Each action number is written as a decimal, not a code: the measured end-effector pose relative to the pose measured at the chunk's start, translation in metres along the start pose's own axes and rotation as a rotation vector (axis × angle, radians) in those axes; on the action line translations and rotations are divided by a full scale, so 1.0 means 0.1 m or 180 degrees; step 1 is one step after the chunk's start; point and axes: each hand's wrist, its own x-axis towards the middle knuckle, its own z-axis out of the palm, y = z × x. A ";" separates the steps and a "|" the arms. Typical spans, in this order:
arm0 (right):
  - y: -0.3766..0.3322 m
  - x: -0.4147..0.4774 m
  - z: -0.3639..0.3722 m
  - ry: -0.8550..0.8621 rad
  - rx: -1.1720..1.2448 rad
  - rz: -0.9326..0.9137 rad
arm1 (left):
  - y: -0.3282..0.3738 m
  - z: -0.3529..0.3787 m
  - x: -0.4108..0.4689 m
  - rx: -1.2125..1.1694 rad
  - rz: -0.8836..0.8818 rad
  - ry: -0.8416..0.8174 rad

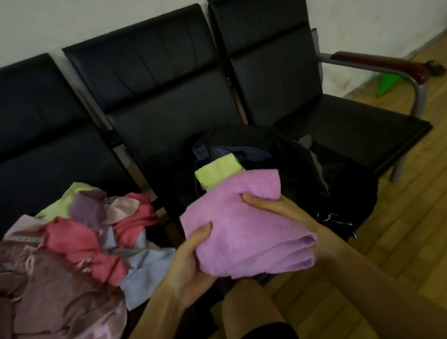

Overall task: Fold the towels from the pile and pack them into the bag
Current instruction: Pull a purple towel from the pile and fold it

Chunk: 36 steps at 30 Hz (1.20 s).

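A folded lilac towel (241, 224) is held between both hands just in front of the open black bag (295, 160). My left hand (191, 259) grips its near left edge, thumb on top. My right hand (275, 205) clasps its right side, thumb pressed into the fold. Inside the bag's mouth lies a folded light green towel (218, 170). On the left seat sits the pile of unfolded towels (57, 256), in pink, mauve, pale blue, purple and green.
A row of black padded seats (167, 97) stands against a white wall; the right seat has a metal armrest (390, 64) with a brown pad. Wooden floor (435, 212) spreads to the right, with a green object (387, 85) by the wall. My knee (249, 308) is below the towel.
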 end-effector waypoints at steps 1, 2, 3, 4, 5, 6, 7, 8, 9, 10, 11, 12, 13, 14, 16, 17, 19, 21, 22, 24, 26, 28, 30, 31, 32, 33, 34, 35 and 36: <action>0.04 0.05 0.13 0.0148 -0.0315 0.0083 | 0.04 0.05 0.16 0.0069 -0.0084 0.0040; 0.17 0.13 0.20 0.0274 -0.0738 0.0121 | 0.07 0.08 0.30 0.0080 -0.0102 0.0056; 0.21 0.24 0.21 0.0423 -0.1061 0.0374 | 0.11 0.11 0.44 0.0139 -0.0116 0.0064; 0.24 0.36 0.20 0.0277 -0.0944 0.0638 | 0.14 0.15 0.60 0.0218 -0.0127 0.0050; 0.28 0.57 0.21 0.0129 -0.0937 0.0888 | 0.17 0.18 0.75 0.0284 -0.0127 0.0053; 0.42 0.85 0.29 -0.0787 -0.0913 0.1022 | 0.18 0.21 0.89 0.0327 -0.0138 0.0039; 0.62 1.20 0.35 -0.2055 -0.0871 0.1052 | 0.19 0.25 1.07 0.0342 -0.0176 0.0059; 0.87 1.53 0.36 -0.2991 -0.0815 0.0850 | 0.20 0.28 1.21 0.0289 -0.0180 0.0074; 1.06 1.79 0.37 -0.3367 -0.1168 0.0486 | 0.21 0.29 1.35 0.0236 -0.0204 0.0104; 1.32 2.03 0.50 -0.3148 -0.1925 -0.0092 | 0.19 0.29 1.57 0.0161 -0.0280 0.0105; 1.45 2.16 0.58 -0.2726 -0.2570 -0.0708 | 0.18 0.31 1.64 0.0136 -0.0321 0.0098; 1.52 2.21 0.68 -0.2371 -0.3153 -0.1166 | 0.17 0.33 1.70 0.0092 -0.0351 0.0086; 1.62 2.29 0.76 -0.2109 -0.3522 -0.1515 | 0.15 0.32 1.79 0.0104 -0.0408 0.0100; 1.66 2.35 0.87 -0.2213 -0.3742 -0.1379 | 0.14 0.30 1.90 0.0129 -0.0439 0.0132; 1.76 2.51 1.03 -0.2625 -0.3754 -0.0934 | 0.12 0.28 2.09 0.0233 -0.0408 0.0233; 1.83 2.59 1.09 -0.2855 -0.3818 -0.0874 | 0.11 0.28 2.20 0.0259 -0.0413 0.0296; 1.90 2.69 1.17 -0.2985 -0.3962 -0.1313 | 0.07 0.27 2.35 0.0261 -0.0433 0.0372; 1.83 2.87 1.21 -0.2851 -0.3996 -0.1584 | 0.01 0.22 2.47 0.0189 -0.0505 0.0391; 1.78 2.99 1.22 -0.2801 -0.4021 -0.1623 | -0.03 0.20 2.50 0.0140 -0.0539 0.0370; 1.68 3.26 1.22 -0.2536 -0.4144 -0.1580 | -0.15 0.13 2.58 0.0093 -0.0600 0.0386; 1.62 3.51 1.22 -0.2268 -0.4315 -0.1550 | -0.25 0.07 2.61 -0.0165 -0.0674 0.0522; 1.66 3.71 1.20 -0.2106 -0.4422 -0.1489 | -0.31 -0.02 2.67 -0.0552 -0.0702 0.0601; 1.74 3.77 1.17 -0.2121 -0.4634 -0.1344 | -0.34 -0.08 2.73 -0.0604 -0.0646 0.0605; 1.80 3.76 1.16 -0.2090 -0.4758 -0.1315 | -0.34 -0.12 2.75 -0.0577 -0.0657 0.0645; 1.88 3.76 1.15 -0.1945 -0.4892 -0.1386 | -0.35 -0.15 2.80 -0.0530 -0.0681 0.0675; 1.94 3.75 1.15 -0.1702 -0.4999 -0.1576 | -0.33 -0.14 2.81 -0.0517 -0.0711 0.0651; 1.94 3.74 1.16 -0.1520 -0.5047 -0.1947 | -0.32 -0.13 2.83 -0.0508 -0.0769 0.0622; 1.95 3.70 1.19 -0.1519 -0.4981 -0.2538 | -0.31 -0.13 2.86 -0.0505 -0.0846 0.0581; 1.93 3.61 1.23 -0.1637 -0.4683 -0.3224 | -0.30 -0.12 2.89 -0.0486 -0.0898 0.0510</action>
